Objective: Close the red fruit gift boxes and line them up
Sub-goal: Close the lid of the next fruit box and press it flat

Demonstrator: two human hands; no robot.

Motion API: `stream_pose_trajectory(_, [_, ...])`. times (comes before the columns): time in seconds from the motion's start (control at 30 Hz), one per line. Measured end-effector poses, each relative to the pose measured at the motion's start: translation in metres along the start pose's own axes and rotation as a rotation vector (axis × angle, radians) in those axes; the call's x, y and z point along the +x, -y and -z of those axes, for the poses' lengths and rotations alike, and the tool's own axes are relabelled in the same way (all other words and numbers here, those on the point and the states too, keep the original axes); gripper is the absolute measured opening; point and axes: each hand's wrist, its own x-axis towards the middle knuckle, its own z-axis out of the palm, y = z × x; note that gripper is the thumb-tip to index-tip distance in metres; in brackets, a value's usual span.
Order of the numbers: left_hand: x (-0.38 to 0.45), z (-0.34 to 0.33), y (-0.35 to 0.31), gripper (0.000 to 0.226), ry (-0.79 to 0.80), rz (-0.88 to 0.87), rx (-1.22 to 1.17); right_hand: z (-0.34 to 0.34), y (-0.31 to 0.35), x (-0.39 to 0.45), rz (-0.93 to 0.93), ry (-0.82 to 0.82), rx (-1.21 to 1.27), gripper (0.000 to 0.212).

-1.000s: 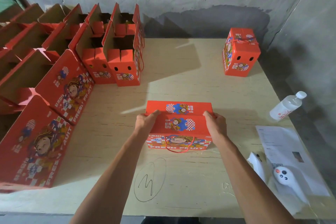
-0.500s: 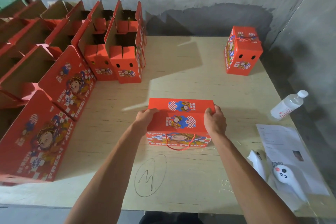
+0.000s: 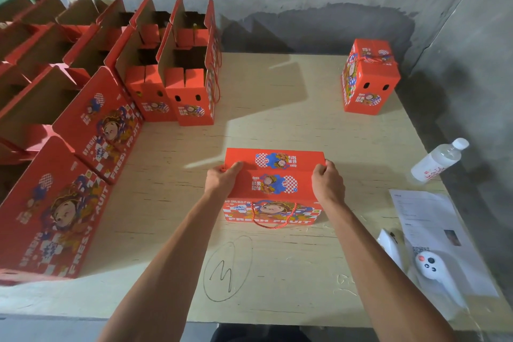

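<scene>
A red fruit gift box (image 3: 273, 183) stands in the middle of the plywood table (image 3: 277, 108), its top flaps folded shut and a red cord handle hanging down its front. My left hand (image 3: 223, 178) grips its upper left edge. My right hand (image 3: 327, 182) grips its upper right edge. A closed red box (image 3: 367, 78) stands alone at the far right of the table. Several open red boxes (image 3: 183, 83) with raised flaps stand in rows at the left.
A clear plastic bottle (image 3: 438, 159) lies at the right edge. A printed sheet (image 3: 433, 230) and a small white device (image 3: 427, 265) lie at the near right. A pencilled circle with a mark (image 3: 227, 268) is drawn near the front edge. Grey walls close the back and right.
Both hands shifted from pressing the top flaps flat to gripping the box's upper side edges. The box has stayed in place.
</scene>
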Motion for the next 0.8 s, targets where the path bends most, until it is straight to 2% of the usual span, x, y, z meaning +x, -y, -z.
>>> stream_pose_trajectory(0.13, [-0.001, 0.005, -0.004, 0.022, 0.062, 0.047, -0.107, 0.001, -0.001, 0.006, -0.010, 0.016, 0.001, 0.039])
stream_pose_trajectory(0.2, [-0.003, 0.007, -0.006, 0.025, 0.095, 0.055, -0.061, 0.001, 0.000, 0.007, -0.008, 0.012, -0.009, 0.040])
stream_pose_trajectory(0.23, [-0.004, 0.006, -0.008, 0.030, 0.093, 0.022, 0.038, 0.001, 0.001, 0.006, -0.009, 0.010, -0.015, 0.041])
stream_pose_trajectory(0.3, [-0.008, 0.003, -0.012, 0.045, -0.021, -0.161, 0.399, 0.001, 0.002, 0.006, -0.019, 0.008, -0.029, 0.043])
stream_pose_trajectory(0.37, [-0.016, -0.005, -0.015, 0.048, -0.211, -0.507, 0.699, 0.002, 0.002, 0.008, -0.025, 0.014, -0.032, 0.043])
stream_pose_trajectory(0.4, [-0.024, -0.012, -0.017, 0.039, -0.219, -0.666, 0.766, 0.002, 0.002, 0.009, -0.029, 0.020, -0.032, 0.043])
stream_pose_trajectory(0.47, [-0.038, -0.033, -0.012, 0.027, -0.121, -0.801, 0.799, 0.001, 0.000, 0.010, -0.039, 0.030, -0.043, 0.042])
stream_pose_trajectory(0.63, [-0.049, -0.052, 0.000, 0.024, -0.183, -0.845, 0.792, -0.002, -0.003, 0.011, -0.043, 0.034, -0.071, 0.043])
stream_pose_trajectory(0.8, [-0.045, -0.046, -0.002, 0.025, -0.153, -0.887, 0.810, -0.005, -0.006, 0.008, -0.004, -0.008, -0.066, 0.036])
